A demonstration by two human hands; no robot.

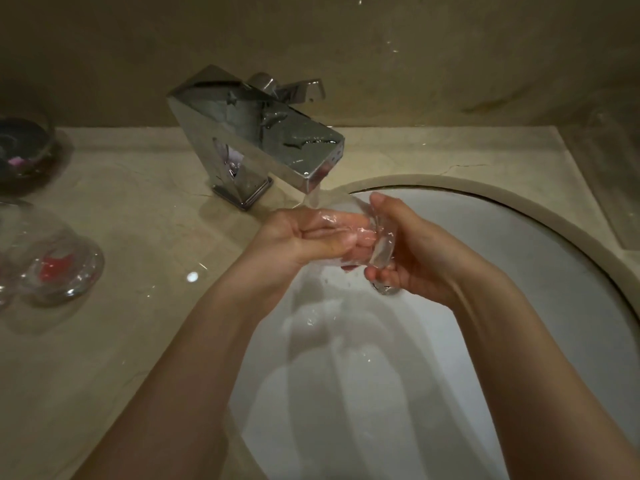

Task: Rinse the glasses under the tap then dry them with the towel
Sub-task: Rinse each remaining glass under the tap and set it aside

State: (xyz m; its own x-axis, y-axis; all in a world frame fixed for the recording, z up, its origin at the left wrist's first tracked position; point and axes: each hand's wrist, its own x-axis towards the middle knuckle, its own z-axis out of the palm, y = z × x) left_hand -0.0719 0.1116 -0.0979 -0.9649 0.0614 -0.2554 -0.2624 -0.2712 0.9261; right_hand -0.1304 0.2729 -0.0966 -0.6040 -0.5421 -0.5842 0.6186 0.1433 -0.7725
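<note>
**Ana:** Head view first: where is the glass?

**Ben:** It lies on its side over the sink, just under the spout of the chrome tap. Water runs from the spout onto it.

**Ana:** Who holds it?

**Ben:** Both hands. The right hand grips the thick base end, its fingers curled over the top and the thumb below. The left hand is at the open end; its fingers are pressed together and reach inside the glass, seen through the wet wall, while the thumb lies along the outside.

**Ana:** Is the glass touching the tap?

**Ben:** I cannot tell; the rim is clear glass and blurs into the stream.

**Ana:** What else is on the bench?

**Ben:** At the left edge a second clear glass lies tilted, with something red showing through its base. Behind it, near the wall, sits a dark round bowl with a bit of pink inside. On the far right there is a pale see-through object, too blurred to name.

**Ana:** And the basin?

**Ben:** White, with water drops falling below the hands and the shadows of both forearms across it.
</note>
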